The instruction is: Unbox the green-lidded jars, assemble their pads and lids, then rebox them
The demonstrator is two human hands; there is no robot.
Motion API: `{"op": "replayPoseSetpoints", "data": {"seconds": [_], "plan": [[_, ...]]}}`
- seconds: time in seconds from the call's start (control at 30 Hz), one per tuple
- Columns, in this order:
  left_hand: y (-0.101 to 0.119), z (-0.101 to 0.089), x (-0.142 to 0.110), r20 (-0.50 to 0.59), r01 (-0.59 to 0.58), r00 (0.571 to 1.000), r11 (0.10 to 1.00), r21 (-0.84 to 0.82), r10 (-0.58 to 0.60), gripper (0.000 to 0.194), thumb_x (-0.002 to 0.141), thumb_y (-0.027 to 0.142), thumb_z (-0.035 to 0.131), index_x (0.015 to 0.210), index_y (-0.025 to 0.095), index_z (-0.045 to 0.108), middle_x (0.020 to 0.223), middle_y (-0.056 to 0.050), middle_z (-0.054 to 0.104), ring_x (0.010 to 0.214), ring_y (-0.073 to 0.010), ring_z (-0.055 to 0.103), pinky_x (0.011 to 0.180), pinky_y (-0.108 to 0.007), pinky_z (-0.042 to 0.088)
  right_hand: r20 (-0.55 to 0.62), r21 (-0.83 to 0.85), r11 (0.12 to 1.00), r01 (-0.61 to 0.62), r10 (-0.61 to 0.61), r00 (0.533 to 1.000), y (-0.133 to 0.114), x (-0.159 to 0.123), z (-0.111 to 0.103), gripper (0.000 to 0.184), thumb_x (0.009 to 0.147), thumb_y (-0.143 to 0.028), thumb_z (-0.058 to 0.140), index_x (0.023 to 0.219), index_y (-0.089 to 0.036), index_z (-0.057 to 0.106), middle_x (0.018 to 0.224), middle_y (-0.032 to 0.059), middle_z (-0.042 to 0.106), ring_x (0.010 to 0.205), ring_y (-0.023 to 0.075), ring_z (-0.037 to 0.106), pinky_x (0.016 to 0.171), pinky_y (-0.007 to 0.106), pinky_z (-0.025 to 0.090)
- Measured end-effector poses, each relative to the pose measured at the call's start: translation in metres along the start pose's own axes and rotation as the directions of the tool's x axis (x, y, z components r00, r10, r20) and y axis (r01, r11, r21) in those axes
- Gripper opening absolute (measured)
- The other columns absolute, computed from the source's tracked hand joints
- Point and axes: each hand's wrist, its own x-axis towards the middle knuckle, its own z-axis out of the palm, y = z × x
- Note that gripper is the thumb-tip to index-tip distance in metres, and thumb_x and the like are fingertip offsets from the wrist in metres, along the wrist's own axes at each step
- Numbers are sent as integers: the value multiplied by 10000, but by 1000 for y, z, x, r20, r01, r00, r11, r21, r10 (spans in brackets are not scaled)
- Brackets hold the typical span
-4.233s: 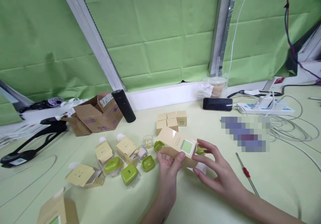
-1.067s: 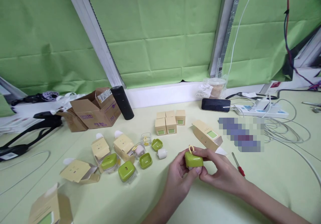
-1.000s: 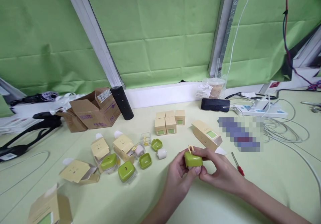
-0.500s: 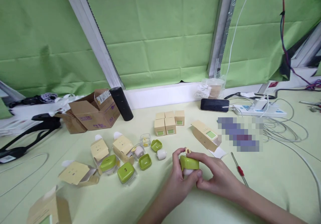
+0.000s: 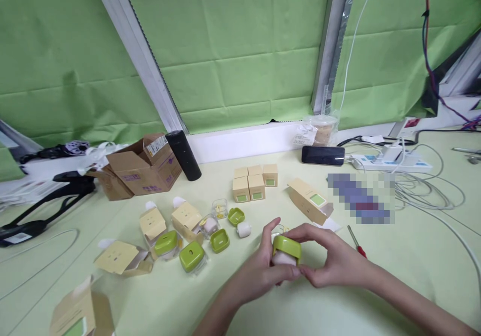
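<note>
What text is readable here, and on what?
None legible.
Purple print, brown cardboard carton: too blurred.
White label, same carton: too small.
Fine print, beige cardboard boxes: too small.
White paper label beside bagged clear cup: too small.
White sticker, black curved frame: too small.
Blue marks, white power strip: too small.

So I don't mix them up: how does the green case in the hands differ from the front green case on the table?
The held case is between the left hand and right hand; the front case rests on the table.
The held case shows a pale insert under its green shell; the front case shows a clear base.
Both have rounded green shells.
</note>
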Motion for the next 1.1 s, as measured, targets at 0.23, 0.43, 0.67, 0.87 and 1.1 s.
{"op": "replayPoseSetpoints", "data": {"seconds": [0.23,0.43,0.67,0.87,1.1], "plan": [[-3,2,8,-213,-184,954,974,131,209,535,733,232,664,1180,212,370,922,-44,622,692,-134,550,644,-253,416,-407,389,920,-38,209,889,13,10,-11,237,799,-248,587,1033,-240,549,1026,58,662,903,213,656,733,379,592],[-6,-6,24,-490,-164,759,854,493,429,242,720,235,668,955,226,610,1009,-56,594,1025,-252,524,915,-369,375,-385,404,911,-77,246,889,22,11,-8,299,810,-387,624,1056,-239,541,1019,68,661,918,221,645,805,395,561],[-9,0,18,-435,-163,789,831,532,434,565,683,272,722,1204,232,508,1299,-92,486,1266,-287,357,1052,-443,264,-317,239,969,-68,143,937,16,6,4,327,830,-242,580,1148,-244,503,1124,78,607,966,211,626,885,398,528],[-5,14,17,-405,-360,825,919,162,394,397,785,343,631,1129,198,495,1134,-101,583,1044,-240,549,916,-391,424,-269,56,998,-5,20,963,3,0,15,461,816,-185,583,1237,-277,420,1223,76,545,1157,231,541,984,424,473],[-18,17,28,-415,-438,844,883,-168,340,624,658,372,757,1185,210,465,1154,-112,576,973,-223,603,868,-361,472,-281,263,960,-91,167,945,2,4,9,336,872,-321,553,1197,-249,504,1102,83,615,969,208,630,831,365,555]]}}
